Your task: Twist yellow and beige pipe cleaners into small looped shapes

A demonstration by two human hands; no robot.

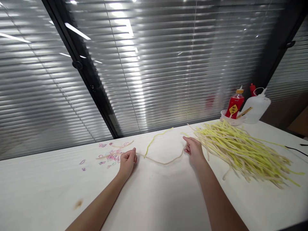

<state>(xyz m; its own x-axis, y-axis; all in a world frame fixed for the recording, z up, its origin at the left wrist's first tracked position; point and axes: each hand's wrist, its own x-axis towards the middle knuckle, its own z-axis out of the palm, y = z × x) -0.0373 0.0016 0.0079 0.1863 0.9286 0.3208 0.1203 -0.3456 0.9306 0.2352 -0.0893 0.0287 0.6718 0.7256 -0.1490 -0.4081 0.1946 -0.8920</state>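
Note:
A long, thin beige strand (165, 164), like thick yarn or a pipe cleaner, sags between my two hands just above the white table. My left hand (128, 161) is closed in a pinch on its left part. At the other end, my right hand (194, 149) has its thumb and curled fingers closed on the strand, with the index finger stretched out. A curved yellow strand (154, 138) lies between the hands, its lower end touching or crossing the beige one. Beside my left hand are small coloured loops (112, 157), like rubber bands, with beige pieces among them.
A large pile of yellow and beige strands (243, 150) spreads over the right of the table (154, 199). Behind it stand a red-labelled bottle (234, 104) in a clear bowl (223, 118) and a white squeeze bottle (256, 107). Blinds (163, 70) rise along the back edge.

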